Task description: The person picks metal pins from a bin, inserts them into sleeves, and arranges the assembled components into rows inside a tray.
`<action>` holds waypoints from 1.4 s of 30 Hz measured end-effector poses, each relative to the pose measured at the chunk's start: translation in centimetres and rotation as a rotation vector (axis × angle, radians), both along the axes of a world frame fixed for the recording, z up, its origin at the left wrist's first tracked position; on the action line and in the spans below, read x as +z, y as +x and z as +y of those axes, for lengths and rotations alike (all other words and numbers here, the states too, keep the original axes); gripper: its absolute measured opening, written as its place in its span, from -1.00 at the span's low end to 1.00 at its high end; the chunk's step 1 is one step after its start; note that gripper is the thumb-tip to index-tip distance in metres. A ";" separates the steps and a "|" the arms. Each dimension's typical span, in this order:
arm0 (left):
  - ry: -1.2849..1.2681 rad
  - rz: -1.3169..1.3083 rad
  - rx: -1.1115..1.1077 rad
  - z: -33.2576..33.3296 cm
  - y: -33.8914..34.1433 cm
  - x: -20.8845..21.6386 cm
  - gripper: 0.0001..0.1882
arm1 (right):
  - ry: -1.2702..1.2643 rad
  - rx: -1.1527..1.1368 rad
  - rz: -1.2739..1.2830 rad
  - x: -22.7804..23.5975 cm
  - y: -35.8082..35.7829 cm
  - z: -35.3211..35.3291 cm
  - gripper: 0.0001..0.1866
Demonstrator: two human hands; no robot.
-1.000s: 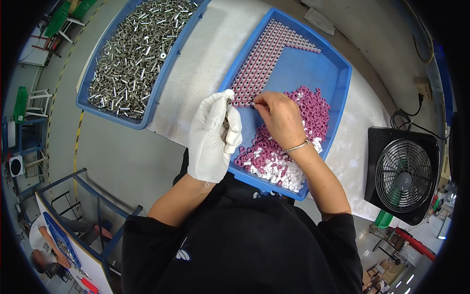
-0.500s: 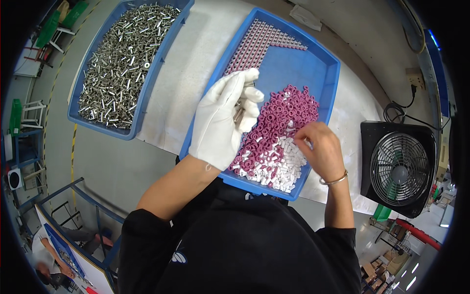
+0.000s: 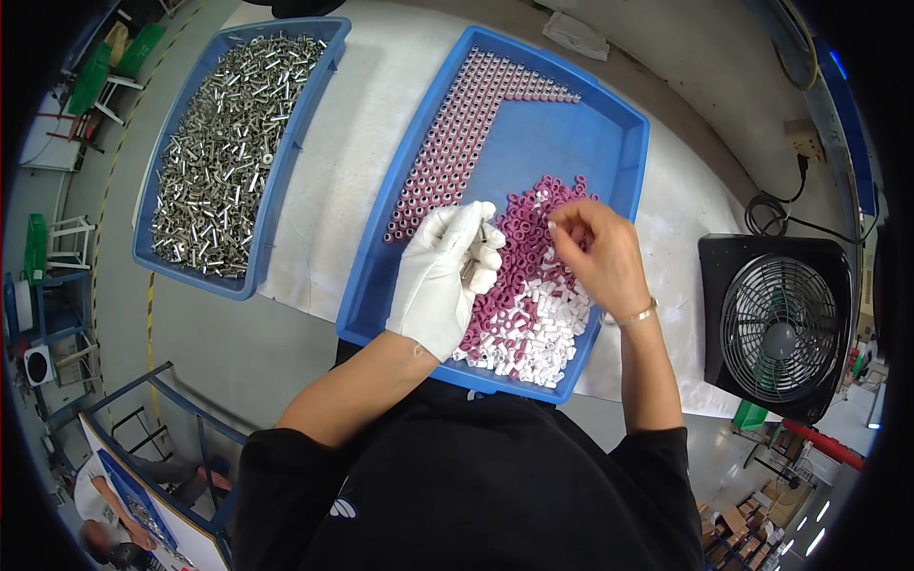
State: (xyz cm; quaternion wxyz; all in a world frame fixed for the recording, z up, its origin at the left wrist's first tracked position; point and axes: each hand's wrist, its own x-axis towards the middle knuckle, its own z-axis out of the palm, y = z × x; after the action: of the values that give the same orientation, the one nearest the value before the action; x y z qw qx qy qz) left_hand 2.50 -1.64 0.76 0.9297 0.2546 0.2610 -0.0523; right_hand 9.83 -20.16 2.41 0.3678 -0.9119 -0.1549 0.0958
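Note:
My left hand (image 3: 433,276), in a white glove, is curled around a few metal rivets (image 3: 468,270), whose ends show between the fingers. It hangs over the near left part of a blue tray (image 3: 552,138). My bare right hand (image 3: 609,262) has thumb and forefinger drawn into a pinch above the loose purple rings (image 3: 524,238); anything in the pinch is too small to make out. White plastic sleeves (image 3: 533,328) are heaped at the tray's near end, mixed with the rings. Upright pieces with purple rings (image 3: 447,157) stand in tight rows along the far and left sides.
A second blue bin (image 3: 209,279), full of metal rivets (image 3: 233,143), stands to the left on the same table (image 3: 347,143). At the right is a black fan (image 3: 776,328) with its cord (image 3: 814,224). A person (image 3: 109,504) sits at another table, lower left.
The view has shifted, baring more of the standing rows. My left hand has come lower and nearer, off the rows. My right hand has moved up from the white sleeves to the purple rings.

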 end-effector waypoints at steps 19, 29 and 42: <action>-0.093 0.056 -0.039 -0.4 0.8 -1.1 -0.90 | -0.116 0.182 -0.140 -2.2 3.7 1.8 -0.95; -0.028 0.117 -0.014 -1.2 1.3 -0.3 -0.85 | 0.294 0.252 -0.458 0.8 -0.8 3.5 -0.85; -0.178 0.151 0.030 0.1 1.9 1.5 -0.78 | 0.168 0.193 -0.469 0.2 2.9 4.9 -0.90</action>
State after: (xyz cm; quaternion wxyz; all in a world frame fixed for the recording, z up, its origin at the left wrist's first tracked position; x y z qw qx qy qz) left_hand 4.37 -1.55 2.25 0.9270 0.1625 0.3282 -0.0803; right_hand 12.69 -15.21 2.64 0.3853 -0.8565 -0.3296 -0.0969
